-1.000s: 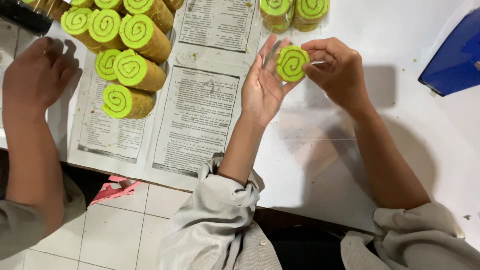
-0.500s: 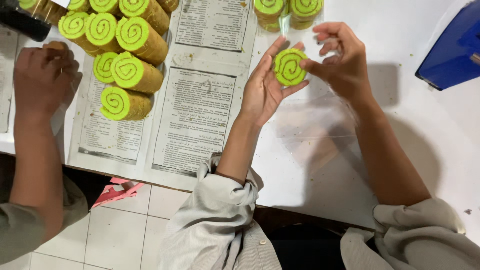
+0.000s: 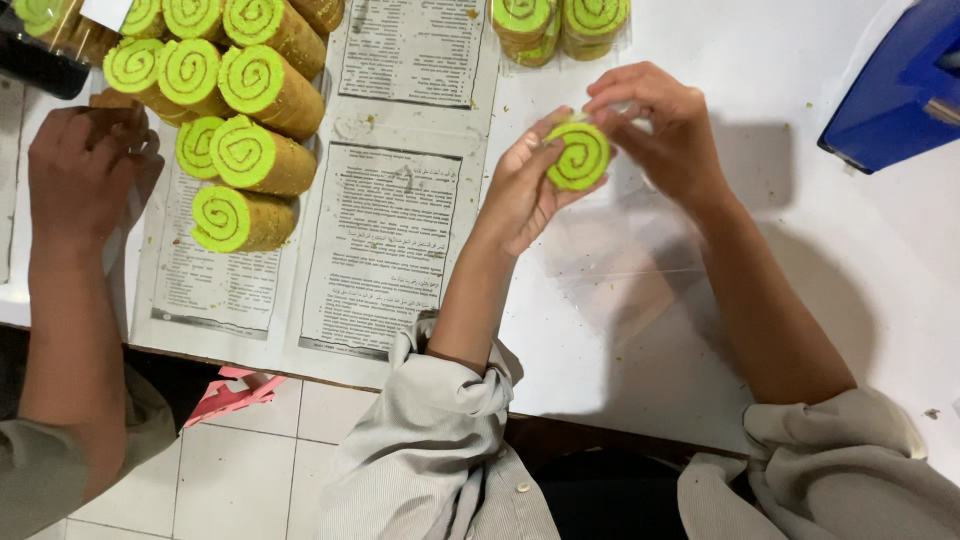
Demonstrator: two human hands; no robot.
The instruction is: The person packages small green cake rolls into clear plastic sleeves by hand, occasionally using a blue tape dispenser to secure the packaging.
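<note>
Wrapping underway: left hand (image 3: 520,195) cups one green-swirl roll slice (image 3: 578,157) while right hand (image 3: 660,125) pinches clear film at its edge, wrapped packs (image 3: 560,25) done above, unwrapped rolls (image 3: 235,120) (co-worker's side) left on newspaper (image 3: 385,250).

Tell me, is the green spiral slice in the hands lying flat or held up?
Held up: the slice sits off the table between both hands, spiral facing the camera.

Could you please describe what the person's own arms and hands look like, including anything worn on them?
Both hands, the left hand and the right hand, are bare: no gloves, rings or watch in view. The forearms are uncovered. Light grey-beige shirt sleeves are rolled up, bunched and creased around each elbow, the left sleeve and the right sleeve.
</note>
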